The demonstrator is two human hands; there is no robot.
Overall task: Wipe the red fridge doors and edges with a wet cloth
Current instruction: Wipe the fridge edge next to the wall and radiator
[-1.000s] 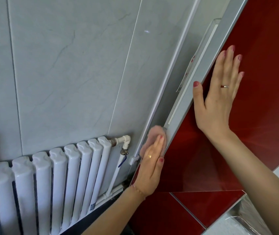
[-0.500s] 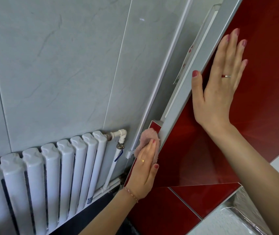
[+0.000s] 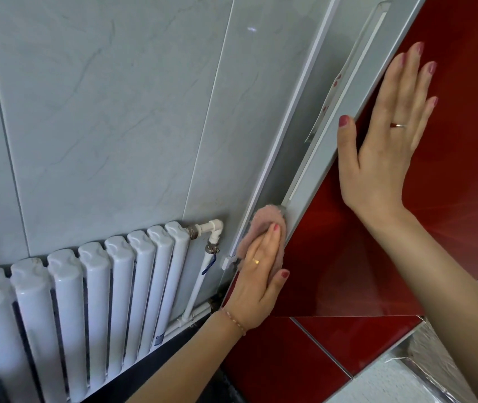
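Observation:
The glossy red fridge door (image 3: 348,242) fills the right side, with a grey metal side edge (image 3: 348,117) running diagonally up to the top right. My left hand (image 3: 258,274) presses a pink cloth (image 3: 266,215) flat against the lower part of that grey edge, fingers straight. My right hand (image 3: 386,132) lies flat on the red door face higher up, fingers spread, thumb at the door's edge. A lower red door (image 3: 296,353) shows beneath a seam.
A white radiator (image 3: 86,301) with a pipe and valve (image 3: 211,242) stands against the grey tiled wall (image 3: 101,112) left of the fridge. A narrow gap separates wall and fridge side. Something wrapped in foil (image 3: 435,373) lies at the bottom right.
My left hand and the cloth slid down the grey edge and then back up a little. My right hand stays flat on the red door.

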